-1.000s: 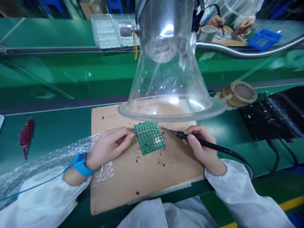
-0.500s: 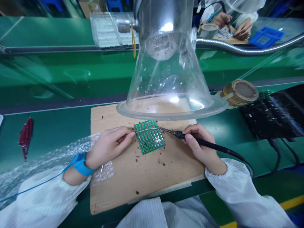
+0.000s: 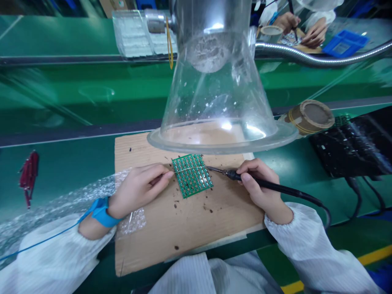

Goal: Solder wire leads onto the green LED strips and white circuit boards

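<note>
A small green circuit board (image 3: pixel 192 176) lies on a brown cardboard sheet (image 3: pixel 183 228). My left hand (image 3: pixel 139 188), with a blue wrist strap, pinches a thin solder wire (image 3: pixel 186 169) that runs across the board's upper rows. My right hand (image 3: pixel 260 185) grips a black soldering iron (image 3: pixel 269 186) like a pen. Its metal tip touches the board's upper right edge, where the wire ends.
A clear fume funnel (image 3: pixel 219 90) on a flexible metal hose (image 3: pixel 318 59) hangs just above the board. Bubble wrap (image 3: pixel 61 200) and red cutters (image 3: pixel 28 175) lie at left. A tape roll (image 3: pixel 310 116) and black tray (image 3: pixel 352 147) sit at right. Another person's hands (image 3: pixel 301 28) work at the far bench.
Both hands, the wire and the iron tip stay almost in place at the board's top rows. The view has shifted slightly.
</note>
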Motion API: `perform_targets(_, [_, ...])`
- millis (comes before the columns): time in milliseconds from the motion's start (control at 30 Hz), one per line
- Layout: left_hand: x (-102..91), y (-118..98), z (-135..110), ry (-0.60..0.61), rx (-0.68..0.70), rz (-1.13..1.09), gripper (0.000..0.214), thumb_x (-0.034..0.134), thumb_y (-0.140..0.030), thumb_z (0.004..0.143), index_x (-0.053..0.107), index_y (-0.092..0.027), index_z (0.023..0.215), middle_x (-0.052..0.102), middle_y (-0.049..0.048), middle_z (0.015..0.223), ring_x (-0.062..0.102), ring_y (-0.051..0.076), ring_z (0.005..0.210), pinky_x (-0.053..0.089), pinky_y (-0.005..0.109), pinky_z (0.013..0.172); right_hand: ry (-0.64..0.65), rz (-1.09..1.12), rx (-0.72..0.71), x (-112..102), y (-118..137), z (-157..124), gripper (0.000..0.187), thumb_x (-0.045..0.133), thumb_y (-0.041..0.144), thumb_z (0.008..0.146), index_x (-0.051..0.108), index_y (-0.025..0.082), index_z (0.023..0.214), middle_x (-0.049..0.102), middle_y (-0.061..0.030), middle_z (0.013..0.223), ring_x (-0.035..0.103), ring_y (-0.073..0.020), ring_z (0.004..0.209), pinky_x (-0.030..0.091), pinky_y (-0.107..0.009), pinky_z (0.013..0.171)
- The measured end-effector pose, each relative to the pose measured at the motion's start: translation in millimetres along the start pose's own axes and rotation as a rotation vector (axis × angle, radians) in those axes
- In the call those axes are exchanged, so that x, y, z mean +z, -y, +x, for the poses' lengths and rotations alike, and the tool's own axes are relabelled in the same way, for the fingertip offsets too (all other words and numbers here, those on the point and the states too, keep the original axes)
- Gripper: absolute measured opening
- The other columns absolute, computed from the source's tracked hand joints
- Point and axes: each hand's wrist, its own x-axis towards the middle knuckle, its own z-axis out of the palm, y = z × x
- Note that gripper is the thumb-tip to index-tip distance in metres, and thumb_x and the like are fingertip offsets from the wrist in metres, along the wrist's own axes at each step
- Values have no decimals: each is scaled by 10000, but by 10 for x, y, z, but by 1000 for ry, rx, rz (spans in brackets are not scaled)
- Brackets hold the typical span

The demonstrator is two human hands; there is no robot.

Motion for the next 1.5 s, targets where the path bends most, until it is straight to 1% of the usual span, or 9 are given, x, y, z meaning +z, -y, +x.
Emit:
perform_targets(367, [21,-13,22,35,-17,17,282,537,-265,1112,662,-185,872,607,-35,681,514,101,556,364,239,550,-6,-37,6,5,-3,4,184,669,399,1056,681,237,970,689,-5,781,627,-143,569,488,-268,505])
perform_targets(533, [-8,-30,22,26,-23,-15,236,553,-249,1106,670,-180,913,652,-23,737,573,108,605,402,233,584,-62,48,10,-24,24,1,150,690,370,1052,688,236,985,690,-9,802,634,-138,597,494,-252,528])
perform_targets(633, [-43,-114,15,7,8,-12,236,548,-243,1105,665,-176,911,608,-19,722,572,116,620,396,236,579,-143,111,76,-24,73,-98,144,696,361,1054,691,233,986,676,-7,784,627,-138,596,503,-247,532])
perform_targets(733, [-39,-189,-15,33,27,-13,245,535,-244,1106,662,-176,908,591,-16,715,571,120,623,405,238,578,-195,122,118,1,117,-267,114,700,334,1054,702,231,1004,672,-9,783,628,-138,610,512,-248,549])
perform_targets(833, [-3,-192,-58,36,-61,-70,178,543,-248,1099,651,-190,970,624,-41,712,549,89,556,406,210,538,-223,153,140,24,125,-386,84,699,312,1055,703,232,1029,678,-14,808,632,-141,636,520,-252,570])
perform_targets(933, [24,-159,-83,35,-160,-125,99,568,-259,1081,605,-204,1007,560,-90,643,475,61,467,352,180,457,-187,151,152,27,107,-384,84,696,314,1059,704,233,1035,681,-8,808,639,-134,637,518,-242,573])
perform_targets(1000, [29,-149,-82,36,-175,-127,95,572,-257,1069,575,-207,989,542,-100,642,452,52,453,336,168,437,-142,126,154,22,99,-351,87,690,317,1063,703,235,1036,678,3,785,639,-126,624,514,-231,570])
perform_targets(1267, [52,-180,-50,21,-141,-90,94,580,-212,1058,588,-206,964,483,-114,622,375,47,450,292,173,447,-53,47,137,32,130,-316,54,704,307,1053,697,253,1053,689,20,782,653,-116,611,518,-203,559])
perform_targets(1500, [72,-150,-58,38,-137,-63,90,592,-232,1068,605,-205,983,512,-109,630,430,47,472,320,172,476,-38,21,124,32,123,-308,45,713,297,1046,698,257,1062,703,20,799,664,-112,617,525,-193,568])
